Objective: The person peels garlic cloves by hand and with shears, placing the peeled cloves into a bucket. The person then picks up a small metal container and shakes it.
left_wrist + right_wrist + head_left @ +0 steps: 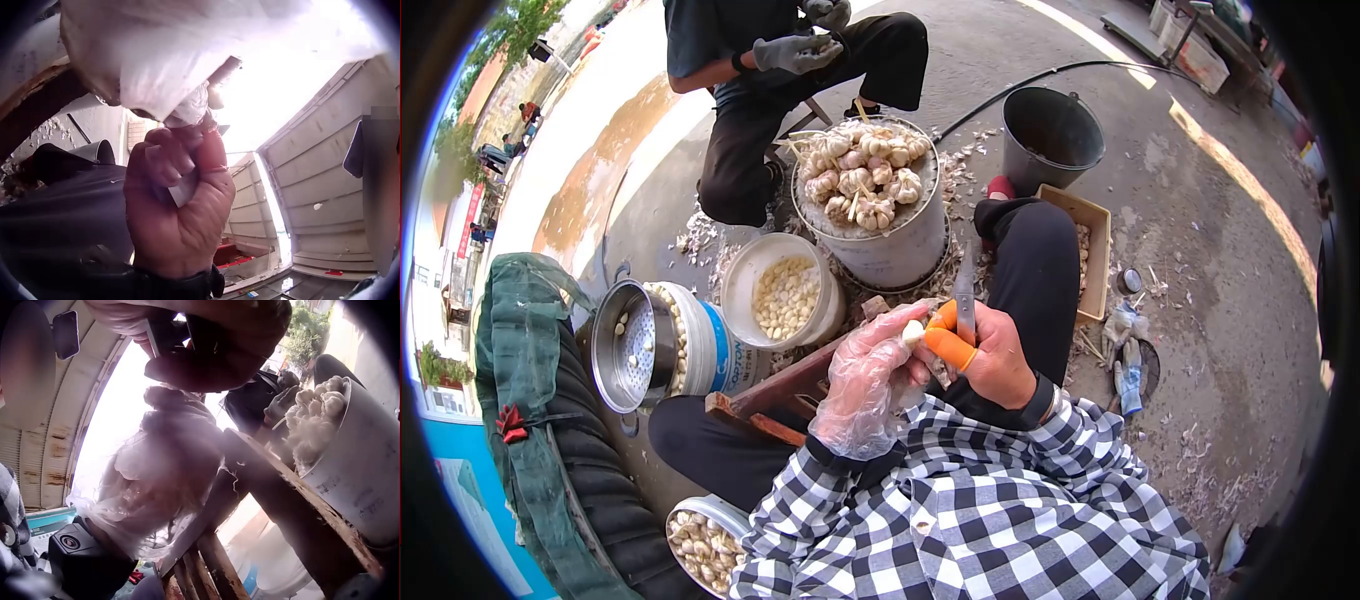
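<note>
In the head view my left hand (862,385), in a clear plastic glove, is curled around garlic, with a pale peeled garlic clove (912,333) showing at its fingertips. My right hand (1000,362) meets it there, orange finger covers (949,348) on the thumb and a finger, right at the clove. The same right hand grips a knife (965,295), its metal part pointing up and away from me. Seen from the left wrist, a piece of the knife (183,192) shows inside the curled fingers. Dry garlic skin (946,374) hangs below the fingertips.
A wooden stand (785,385) is under my left forearm. Ahead, a white drum (880,255) bears garlic bulbs (870,170); a tub (745,270) holds peeled cloves. A steel strainer pot (605,350), black bucket (1052,130) and crate (1100,215) surround me. Another gloved person (790,55) sits opposite.
</note>
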A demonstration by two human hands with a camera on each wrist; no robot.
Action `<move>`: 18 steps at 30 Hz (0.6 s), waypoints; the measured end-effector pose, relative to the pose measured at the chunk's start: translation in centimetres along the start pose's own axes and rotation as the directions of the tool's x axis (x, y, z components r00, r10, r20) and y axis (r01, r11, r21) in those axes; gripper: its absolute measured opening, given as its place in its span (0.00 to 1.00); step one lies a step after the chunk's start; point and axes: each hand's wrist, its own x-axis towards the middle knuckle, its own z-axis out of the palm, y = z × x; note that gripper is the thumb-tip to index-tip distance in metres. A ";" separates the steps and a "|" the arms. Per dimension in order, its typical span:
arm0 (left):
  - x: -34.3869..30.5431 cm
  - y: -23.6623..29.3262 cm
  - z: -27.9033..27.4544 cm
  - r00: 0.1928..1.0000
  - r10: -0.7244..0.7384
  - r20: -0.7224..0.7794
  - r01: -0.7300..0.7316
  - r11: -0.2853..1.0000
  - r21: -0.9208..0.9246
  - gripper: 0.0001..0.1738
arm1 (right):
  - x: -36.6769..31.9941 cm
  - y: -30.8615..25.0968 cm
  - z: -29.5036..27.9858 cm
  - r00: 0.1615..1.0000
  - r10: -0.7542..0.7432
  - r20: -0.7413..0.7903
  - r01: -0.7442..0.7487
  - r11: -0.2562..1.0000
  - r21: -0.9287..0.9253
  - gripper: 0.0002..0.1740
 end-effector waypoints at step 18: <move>0.2 1.1 -3.1 0.977 0.152 -0.146 -0.169 0.979 -0.111 0.17 | 2.0 1.0 -2.8 0.989 0.062 -0.133 -0.060 0.998 0.021 0.07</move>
